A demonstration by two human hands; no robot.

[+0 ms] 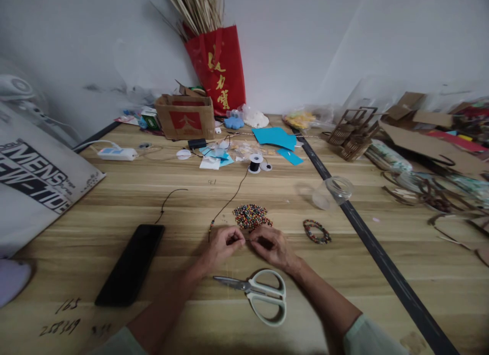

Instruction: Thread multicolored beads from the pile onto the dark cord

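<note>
My left hand point(224, 244) is closed in a pinch on a thin black cord point(232, 197). That cord runs from a spool of black cord point(255, 163), with a few beads point(211, 225) threaded on it just left of the hand. Facing it, my right hand point(272, 245) is also pinched, its fingertips a small gap away; what lies in them is too small to tell. A pile of small multicoloured beads point(250, 216) lies just beyond both hands. Nearer to me rest scissors point(248, 285) with pale green handles.
A beaded bracelet point(317, 231) and a clear plastic container point(331, 193) are to the right. At left lie a black phone point(131, 266) and a short black cord point(163, 205). Behind stand a cardboard box point(185, 118), a red bag point(225, 64) and blue sheets point(275, 137).
</note>
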